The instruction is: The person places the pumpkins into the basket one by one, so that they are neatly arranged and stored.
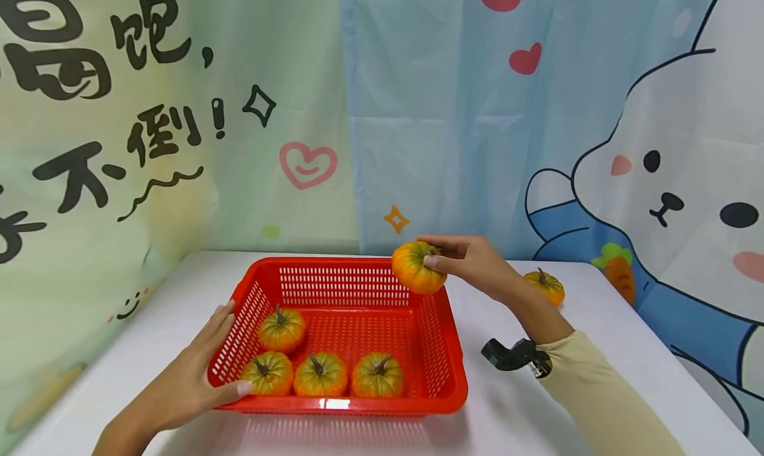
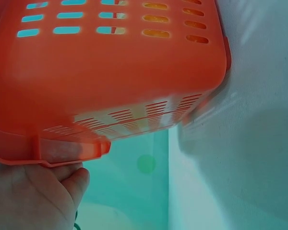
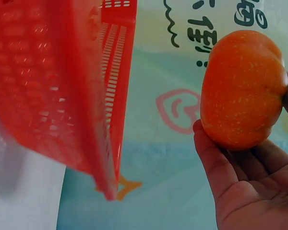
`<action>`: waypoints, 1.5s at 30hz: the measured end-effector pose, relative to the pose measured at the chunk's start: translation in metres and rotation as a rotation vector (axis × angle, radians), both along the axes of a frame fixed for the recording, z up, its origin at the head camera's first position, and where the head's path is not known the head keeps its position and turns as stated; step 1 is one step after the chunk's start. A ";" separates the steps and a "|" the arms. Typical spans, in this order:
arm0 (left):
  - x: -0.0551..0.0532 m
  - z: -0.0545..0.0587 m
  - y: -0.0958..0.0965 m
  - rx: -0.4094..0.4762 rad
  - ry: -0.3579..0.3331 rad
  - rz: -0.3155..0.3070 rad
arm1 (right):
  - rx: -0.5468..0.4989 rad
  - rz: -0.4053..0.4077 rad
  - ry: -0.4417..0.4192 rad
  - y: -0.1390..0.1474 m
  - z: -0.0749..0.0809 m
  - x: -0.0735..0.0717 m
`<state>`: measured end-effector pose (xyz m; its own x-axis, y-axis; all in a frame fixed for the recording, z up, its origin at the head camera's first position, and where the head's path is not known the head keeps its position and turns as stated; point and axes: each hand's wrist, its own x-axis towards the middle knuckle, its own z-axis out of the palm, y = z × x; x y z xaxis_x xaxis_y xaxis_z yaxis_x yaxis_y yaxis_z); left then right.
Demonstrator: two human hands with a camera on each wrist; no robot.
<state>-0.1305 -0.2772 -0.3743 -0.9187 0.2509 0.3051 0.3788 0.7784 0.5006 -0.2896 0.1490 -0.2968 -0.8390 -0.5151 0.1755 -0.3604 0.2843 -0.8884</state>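
Observation:
My right hand (image 1: 462, 260) holds a small orange pumpkin (image 1: 414, 268) above the back right corner of a red plastic basket (image 1: 442, 403). In the right wrist view the pumpkin (image 3: 245, 91) shows its smooth orange underside, fingers and thumb about it. On the basket's left side rests my left hand (image 1: 193, 370), thumb at the front left corner and fingers stretched along the outer wall. The left wrist view shows that hand (image 2: 36, 194) against the underside of the rim (image 2: 72, 148). Inside the basket, a row of three pumpkins (image 1: 321, 375) lines the front, with another pumpkin (image 1: 282, 330) behind at left.
Another pumpkin (image 1: 544, 286) sits on the white table (image 1: 477, 416) right of the basket, partly behind my right forearm. A black device (image 1: 516, 356) is strapped at the right wrist. A printed curtain (image 1: 406, 111) hangs behind the table.

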 end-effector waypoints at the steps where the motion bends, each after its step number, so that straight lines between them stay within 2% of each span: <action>1: 0.000 0.001 0.000 0.003 -0.001 0.000 | -0.001 0.004 0.002 -0.003 0.001 0.000; 13: -0.001 0.000 0.000 0.020 -0.010 -0.009 | -0.007 0.159 0.051 -0.040 0.000 -0.009; 21: -0.003 0.004 0.001 0.012 -0.004 -0.013 | 0.077 0.182 0.059 -0.060 0.000 -0.013; 30: -0.001 0.004 0.001 0.037 -0.043 -0.016 | 0.190 0.249 0.076 -0.085 -0.003 -0.019; 35: 0.000 0.003 0.000 0.036 -0.049 -0.013 | 0.201 0.314 0.063 -0.097 -0.005 -0.018; 40: -0.001 0.003 0.000 0.038 -0.044 -0.019 | 0.232 0.342 0.019 -0.110 -0.011 -0.020; 45: -0.001 0.004 -0.001 0.042 -0.047 -0.019 | 0.307 0.359 0.041 -0.124 -0.019 -0.023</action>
<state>-0.1312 -0.2779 -0.3700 -0.9274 0.2559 0.2727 0.3685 0.7494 0.5500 -0.3123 0.0250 -0.3155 -0.5939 -0.8045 -0.0009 -0.5172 0.3827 -0.7656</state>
